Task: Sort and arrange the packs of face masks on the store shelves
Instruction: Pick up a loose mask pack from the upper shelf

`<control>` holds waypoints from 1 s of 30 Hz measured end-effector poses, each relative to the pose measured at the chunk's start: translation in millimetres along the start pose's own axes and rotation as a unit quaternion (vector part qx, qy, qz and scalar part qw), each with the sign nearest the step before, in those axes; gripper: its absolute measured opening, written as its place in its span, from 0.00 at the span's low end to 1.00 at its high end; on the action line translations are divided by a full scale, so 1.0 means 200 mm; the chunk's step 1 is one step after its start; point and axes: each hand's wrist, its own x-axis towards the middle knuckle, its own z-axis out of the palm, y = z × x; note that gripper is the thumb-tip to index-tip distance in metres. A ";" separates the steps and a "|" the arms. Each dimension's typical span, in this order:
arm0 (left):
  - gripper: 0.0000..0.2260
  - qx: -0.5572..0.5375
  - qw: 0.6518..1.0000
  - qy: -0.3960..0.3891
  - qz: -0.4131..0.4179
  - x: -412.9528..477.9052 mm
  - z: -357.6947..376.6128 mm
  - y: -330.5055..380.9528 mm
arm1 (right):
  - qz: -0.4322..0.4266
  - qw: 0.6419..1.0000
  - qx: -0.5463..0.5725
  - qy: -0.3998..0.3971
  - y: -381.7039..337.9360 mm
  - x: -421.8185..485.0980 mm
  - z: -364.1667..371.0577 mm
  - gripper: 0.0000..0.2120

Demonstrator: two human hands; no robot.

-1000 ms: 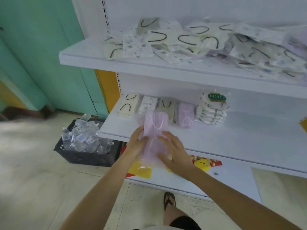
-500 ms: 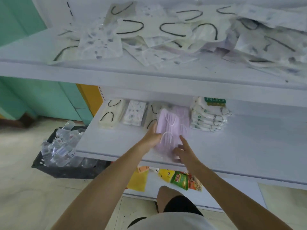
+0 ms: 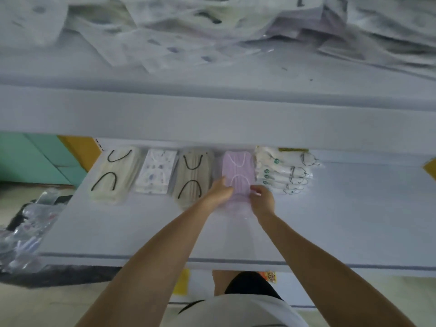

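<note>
A pink face-mask pack (image 3: pixel 238 171) lies flat in the row at the back of the middle shelf (image 3: pixel 354 208), between a beige pack with black loops (image 3: pixel 192 175) and a stack of white packs with green labels (image 3: pixel 280 171). My left hand (image 3: pixel 220 192) grips the pink pack's near left edge. At the near right corner, my right hand (image 3: pixel 262 199) pinches it with curled fingers. Further left sit a patterned white pack (image 3: pixel 155 171) and a cream pack with black loops (image 3: pixel 113 175).
The upper shelf (image 3: pixel 212 109) overhangs close above and carries a jumbled pile of mask packs (image 3: pixel 212 24). A black crate of clear bottles (image 3: pixel 28 232) stands on the floor at left. Yellow items (image 3: pixel 181 282) lie on the bottom shelf below my arms.
Both hands carried the pink pack from the shelf's front edge to the back row and set it down on the pink packs there. My head moved closer, under the upper shelf.
</note>
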 end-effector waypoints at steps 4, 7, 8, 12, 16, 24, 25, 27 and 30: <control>0.26 0.017 1.000 -0.014 -0.009 0.06 0.00 0.01 | -0.006 0.999 -0.031 -0.014 -0.01 0.03 0.01 0.17; 0.26 0.020 1.000 -0.013 -0.004 0.03 0.00 0.01 | -0.050 0.997 -0.063 -0.019 0.00 -0.01 -0.01 0.17; 0.26 0.024 1.000 -0.011 0.000 0.01 0.00 0.01 | -0.069 0.995 -0.072 -0.018 0.00 -0.03 -0.02 0.17; 0.27 0.034 0.999 -0.007 0.031 -0.14 -0.05 0.01 | -0.122 0.983 -0.135 -0.039 0.01 -0.18 -0.09 0.18; 0.26 0.053 0.995 -0.002 0.083 -0.43 -0.11 -0.01 | -0.172 0.958 -0.211 -0.086 0.00 -0.42 -0.21 0.20; 0.23 0.344 0.923 0.033 0.171 -1.08 -0.17 -0.04 | -0.275 0.855 -0.388 -0.208 -0.04 -0.98 -0.62 0.24; 0.23 0.375 0.904 0.050 0.199 -1.13 -0.18 0.00 | -0.298 0.837 -0.410 -0.207 -0.06 -1.02 -0.68 0.24; 0.22 0.421 0.868 0.071 0.254 -1.24 -0.19 0.08 | -0.336 0.810 -0.443 -0.189 -0.10 -1.08 -0.80 0.25; 0.21 0.469 0.824 0.076 0.309 -1.35 -0.17 0.23 | -0.360 0.786 -0.477 -0.158 -0.17 -1.15 -0.99 0.26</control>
